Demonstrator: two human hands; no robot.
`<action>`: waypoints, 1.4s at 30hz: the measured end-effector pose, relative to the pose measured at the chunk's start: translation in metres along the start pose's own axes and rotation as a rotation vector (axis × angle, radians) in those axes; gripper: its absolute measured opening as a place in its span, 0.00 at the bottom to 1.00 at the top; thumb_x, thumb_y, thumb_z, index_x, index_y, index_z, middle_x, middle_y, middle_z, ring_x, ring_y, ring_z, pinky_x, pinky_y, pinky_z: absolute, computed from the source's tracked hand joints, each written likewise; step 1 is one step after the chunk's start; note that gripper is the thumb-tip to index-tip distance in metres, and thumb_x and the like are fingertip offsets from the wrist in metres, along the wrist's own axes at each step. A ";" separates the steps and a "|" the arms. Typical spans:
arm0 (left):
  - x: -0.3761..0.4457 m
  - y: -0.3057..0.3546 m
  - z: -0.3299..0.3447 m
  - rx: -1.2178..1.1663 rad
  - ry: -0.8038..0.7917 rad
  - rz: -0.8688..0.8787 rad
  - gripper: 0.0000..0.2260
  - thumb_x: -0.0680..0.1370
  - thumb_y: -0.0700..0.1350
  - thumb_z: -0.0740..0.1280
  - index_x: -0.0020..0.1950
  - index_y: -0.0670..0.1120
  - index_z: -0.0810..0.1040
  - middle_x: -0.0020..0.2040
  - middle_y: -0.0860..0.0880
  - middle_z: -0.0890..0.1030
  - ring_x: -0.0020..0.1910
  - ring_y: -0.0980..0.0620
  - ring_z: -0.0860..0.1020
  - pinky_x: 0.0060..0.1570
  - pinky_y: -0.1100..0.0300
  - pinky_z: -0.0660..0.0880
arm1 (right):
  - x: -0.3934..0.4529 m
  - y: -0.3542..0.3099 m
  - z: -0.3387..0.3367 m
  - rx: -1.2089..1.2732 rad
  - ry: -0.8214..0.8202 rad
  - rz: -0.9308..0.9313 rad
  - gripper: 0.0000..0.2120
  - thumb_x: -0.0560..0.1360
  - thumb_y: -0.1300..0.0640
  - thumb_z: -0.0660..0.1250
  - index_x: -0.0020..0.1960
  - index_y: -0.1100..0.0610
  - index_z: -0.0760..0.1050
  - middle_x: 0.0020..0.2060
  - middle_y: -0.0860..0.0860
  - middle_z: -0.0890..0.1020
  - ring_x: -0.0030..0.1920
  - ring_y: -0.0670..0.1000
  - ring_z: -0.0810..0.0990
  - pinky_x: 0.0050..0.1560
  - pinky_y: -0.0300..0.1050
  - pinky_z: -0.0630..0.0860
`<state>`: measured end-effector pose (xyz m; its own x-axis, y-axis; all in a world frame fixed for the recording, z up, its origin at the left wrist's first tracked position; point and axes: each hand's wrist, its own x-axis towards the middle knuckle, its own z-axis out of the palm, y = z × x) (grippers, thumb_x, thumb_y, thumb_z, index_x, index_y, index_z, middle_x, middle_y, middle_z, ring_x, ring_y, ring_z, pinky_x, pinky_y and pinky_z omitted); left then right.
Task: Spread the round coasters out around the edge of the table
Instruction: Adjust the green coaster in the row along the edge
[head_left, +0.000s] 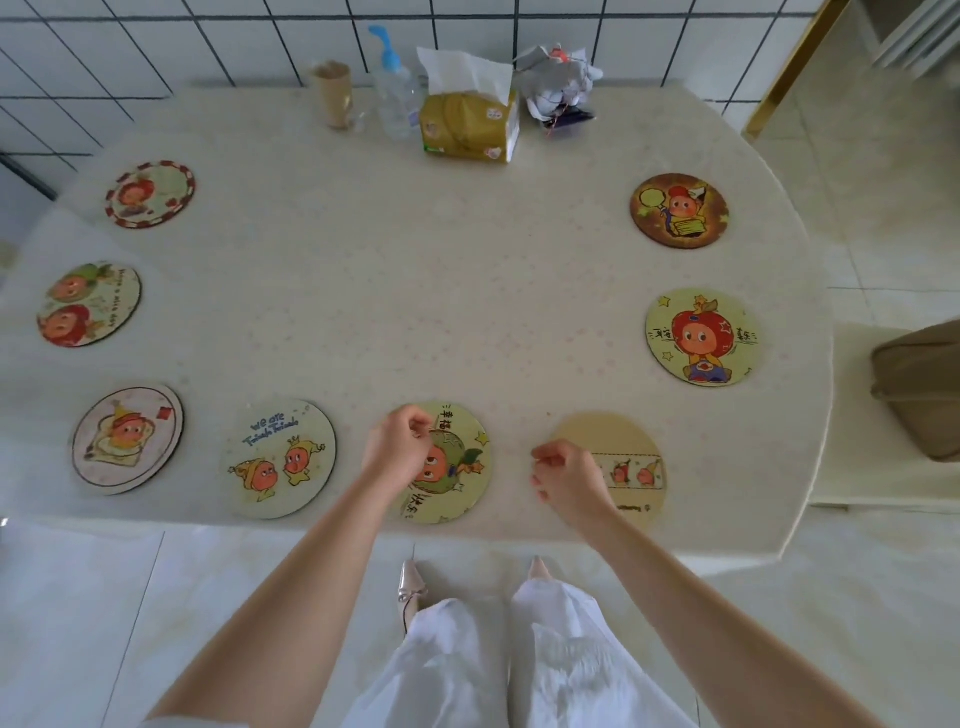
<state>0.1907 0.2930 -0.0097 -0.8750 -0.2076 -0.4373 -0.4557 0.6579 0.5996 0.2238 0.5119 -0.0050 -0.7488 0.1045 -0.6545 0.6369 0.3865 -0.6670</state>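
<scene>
Several round cartoon coasters lie flat around the edge of the cream table (441, 291). On the left are a red-rimmed coaster (150, 194), a two-face coaster (88, 304) and a toast coaster (127, 439). Along the front lie the "we are" coaster (278, 457), a green coaster (460, 457) and a tan coaster (623, 457). On the right are a brown coaster (679, 210) and a yellow coaster (701, 336). My left hand (397, 441) hovers over the green coaster with fingers curled, holding nothing. My right hand (569, 480) is loosely curled over the tan coaster's left side.
At the back by the tiled wall stand a cardboard tube (332, 93), a clear pump bottle (395, 88), a yellow tissue pack (470, 122) and a crumpled bag (561, 88). A brown cushioned seat (919, 384) stands to the right of the table. My feet are below the front edge.
</scene>
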 end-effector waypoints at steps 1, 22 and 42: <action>0.006 -0.006 -0.010 0.047 -0.013 0.046 0.09 0.77 0.37 0.65 0.55 0.45 0.79 0.54 0.48 0.81 0.51 0.49 0.79 0.50 0.60 0.74 | -0.002 -0.002 0.017 0.031 -0.006 0.036 0.13 0.73 0.64 0.59 0.53 0.55 0.77 0.44 0.53 0.82 0.43 0.54 0.82 0.48 0.55 0.82; 0.066 -0.013 -0.050 0.206 -0.354 0.378 0.13 0.77 0.45 0.67 0.62 0.51 0.79 0.50 0.50 0.72 0.51 0.51 0.73 0.49 0.59 0.70 | -0.041 -0.017 0.143 0.856 0.223 0.581 0.05 0.73 0.73 0.63 0.40 0.67 0.73 0.33 0.58 0.73 0.37 0.54 0.75 0.53 0.54 0.80; 0.006 -0.071 -0.061 -0.418 -0.388 -0.148 0.07 0.77 0.38 0.68 0.52 0.45 0.74 0.46 0.40 0.82 0.36 0.47 0.82 0.50 0.45 0.80 | -0.002 -0.060 0.074 0.197 0.136 0.149 0.22 0.71 0.68 0.66 0.63 0.56 0.74 0.50 0.51 0.81 0.48 0.53 0.82 0.50 0.55 0.81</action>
<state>0.2080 0.2004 -0.0139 -0.7096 0.0566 -0.7024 -0.6629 0.2842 0.6926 0.2005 0.4206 0.0096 -0.6535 0.2740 -0.7056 0.7552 0.1738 -0.6320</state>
